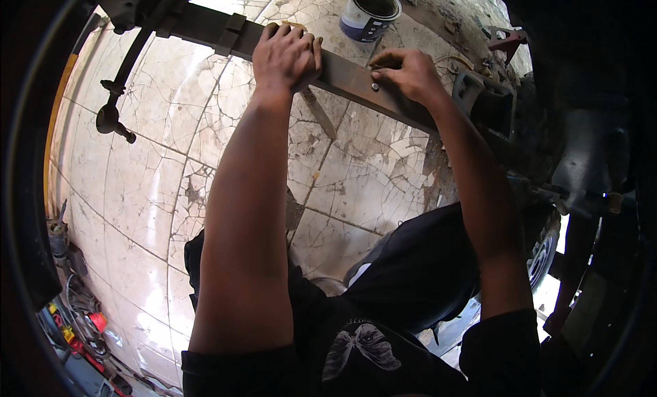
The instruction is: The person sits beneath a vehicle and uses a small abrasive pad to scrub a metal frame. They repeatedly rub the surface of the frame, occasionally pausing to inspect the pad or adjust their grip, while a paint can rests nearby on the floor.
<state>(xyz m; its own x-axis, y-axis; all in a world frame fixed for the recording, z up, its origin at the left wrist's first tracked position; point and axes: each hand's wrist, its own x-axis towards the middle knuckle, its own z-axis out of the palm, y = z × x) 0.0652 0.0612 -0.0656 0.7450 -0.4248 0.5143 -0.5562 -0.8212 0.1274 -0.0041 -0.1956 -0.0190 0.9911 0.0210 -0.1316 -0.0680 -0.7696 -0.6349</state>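
- In the head view, the long dark flat metal bar [345, 74] could be tipped or shifted if the grasp of the left hand [287, 58] is loosened or pressed unevenly; how the bar is supported cannot be fully seen.
- The small round silver piece [375, 86] on the bar's upper face could be knocked off its place if it is brushed by the right hand [405, 74]; whether it is fixed there cannot be told.
- Fingertips could be pinched beneath the far long edge, were the bar to drop.
- The white and dark-blue round metal can [361, 26], stood on the cracked pale tiled floor [147, 181] beyond that same edge, could be struck by a swinging bar.
- The bar is laid slantwise under both hands.
- It is grasped from above by the left hand, with fingers curled over the far long edge.
- Right of that grasp, the right hand's thumb and forefinger are drawn together just beside the silver piece; whether anything is pinched between them cannot be told.
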